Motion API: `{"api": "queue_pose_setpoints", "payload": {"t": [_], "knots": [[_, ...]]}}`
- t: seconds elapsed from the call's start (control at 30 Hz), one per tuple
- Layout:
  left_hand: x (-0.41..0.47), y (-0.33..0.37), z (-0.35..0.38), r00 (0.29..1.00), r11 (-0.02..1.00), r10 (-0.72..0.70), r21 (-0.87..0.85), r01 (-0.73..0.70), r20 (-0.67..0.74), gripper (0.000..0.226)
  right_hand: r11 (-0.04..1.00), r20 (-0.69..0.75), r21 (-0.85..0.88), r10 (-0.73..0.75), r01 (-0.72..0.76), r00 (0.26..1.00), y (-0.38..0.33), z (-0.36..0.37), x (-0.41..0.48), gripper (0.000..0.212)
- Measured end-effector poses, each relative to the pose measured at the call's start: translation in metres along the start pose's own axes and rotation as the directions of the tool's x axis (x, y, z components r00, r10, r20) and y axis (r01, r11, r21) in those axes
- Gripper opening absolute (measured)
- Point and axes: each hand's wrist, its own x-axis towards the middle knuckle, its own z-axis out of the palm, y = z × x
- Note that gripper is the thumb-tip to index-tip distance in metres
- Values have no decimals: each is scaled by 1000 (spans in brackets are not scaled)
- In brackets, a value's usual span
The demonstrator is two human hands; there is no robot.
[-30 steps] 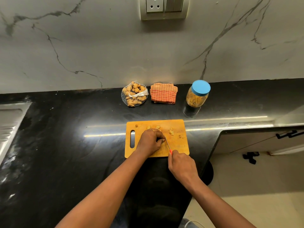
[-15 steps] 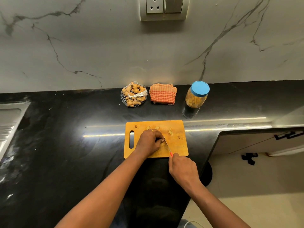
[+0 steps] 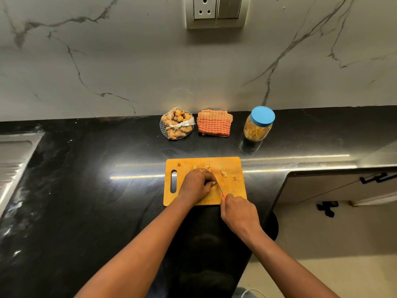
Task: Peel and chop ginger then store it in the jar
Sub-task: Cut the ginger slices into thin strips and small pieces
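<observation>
My right hand is closed round the knife handle, the blade slanting up to my left hand, whose fingers curl down over the ginger piece, hidden beneath them on the cutting board. Over the last second little has shifted: same hold, same spot. So I judge chopping is mid-way. Cut bits lie just beyond, and the jar stands capped behind, well apart.

No text, label, brand or number can be read anywhere; the jar right of centre and the socket plate at top show none
</observation>
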Motion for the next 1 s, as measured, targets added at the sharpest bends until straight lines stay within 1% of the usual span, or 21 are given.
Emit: {"api": "queue_pose_setpoints", "payload": {"t": [0.1, 0.2, 0.33, 0.43, 0.53, 0.7, 0.83, 0.93, 1.0], "knots": [[0, 0, 0, 1000, 1000, -1, 5, 1, -2, 11, 1000, -20, -3, 30, -30, 999, 3, 3, -8, 38], [0, 0, 0, 1000, 1000, -6, 10, 6, 0, 11, 998, -48, 31, 62, -61, 997, 4, 3, -8, 39], [0, 0, 1, 1000, 1000, -15, 10, 15, -4, 11, 982, -34, 163, 103, -96, 994, 4, 0, -1, 38], [-1, 0, 1, 1000, 1000, -16, 3, 16, -4, 11, 937, 31, 319, 139, -141, 990, 6, 1, -4, 40], [-1, -1, 1, 1000, 1000, -17, 3, 17, -7, 12, 863, 72, 480, 141, -159, 987, 10, 1, -11, 45], [-2, -3, 3, 1000, 1000, -21, 1, 21, -11, 12, 753, 155, 624, 142, -208, 978, 15, 3, -20, 49], [-2, -3, 4, 999, 1000, -27, -14, 27, -22, 11, 525, 289, 780, 181, -341, 940, 13, 1, -24, 46], [-3, -2, 4, 999, 999, -30, -17, 29, -25, 10, 440, 336, 814, 177, -380, 925, 12, 0, -25, 43], [-2, -3, 4, 999, 999, -30, -20, 30, -23, 10, 351, 386, 835, 175, -424, 906, 12, 0, -25, 43]]}}
